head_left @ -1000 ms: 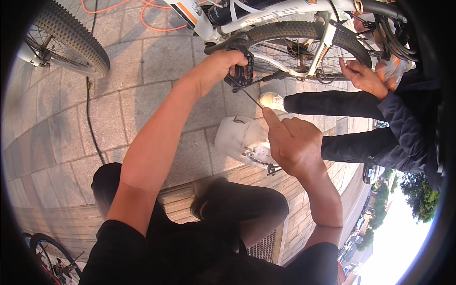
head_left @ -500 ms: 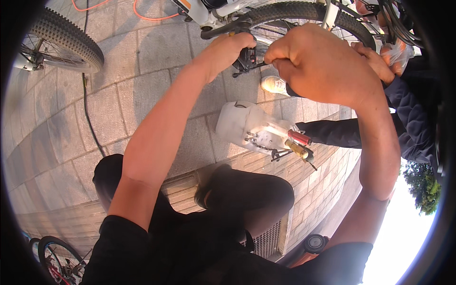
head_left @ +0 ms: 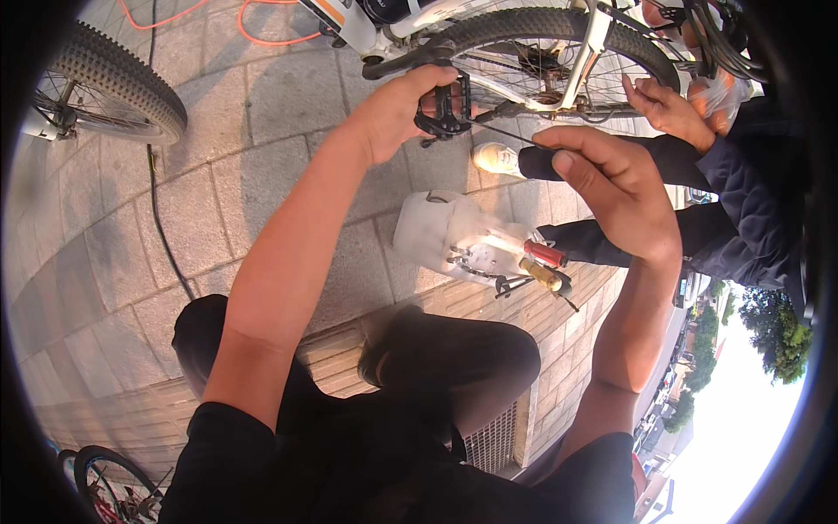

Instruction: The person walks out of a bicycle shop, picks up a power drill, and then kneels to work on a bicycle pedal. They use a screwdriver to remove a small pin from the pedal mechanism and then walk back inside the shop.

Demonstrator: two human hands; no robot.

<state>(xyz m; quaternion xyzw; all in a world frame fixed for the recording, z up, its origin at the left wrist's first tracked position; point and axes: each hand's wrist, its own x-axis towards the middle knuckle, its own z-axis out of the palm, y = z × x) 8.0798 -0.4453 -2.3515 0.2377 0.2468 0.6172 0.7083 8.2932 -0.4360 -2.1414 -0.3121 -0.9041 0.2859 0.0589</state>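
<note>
My left hand (head_left: 391, 115) is wrapped round a black bicycle pedal (head_left: 448, 112). The pedal sits at the end of a dark crank arm (head_left: 408, 63) on a white bicycle (head_left: 353, 28). Between the thumb and fingers of my right hand (head_left: 621, 185) is a thin dark rod-like tool (head_left: 504, 133), perhaps a hex key. Its far end reaches the pedal; whether it sits in a socket there cannot be made out.
A cut-open white plastic jug (head_left: 428, 229) with several tools, including a red-handled one (head_left: 546, 254), stands on the paving. Another person's hand (head_left: 672, 113) is at the right, near the rear wheel (head_left: 650, 54). Another knobbly tyre (head_left: 131, 83) is at the left.
My right hand has moved down and right, and its wrist has turned so the thin tool shows. The left hand stays on the pedal. The other person's hand has lifted with its fingers raised.
</note>
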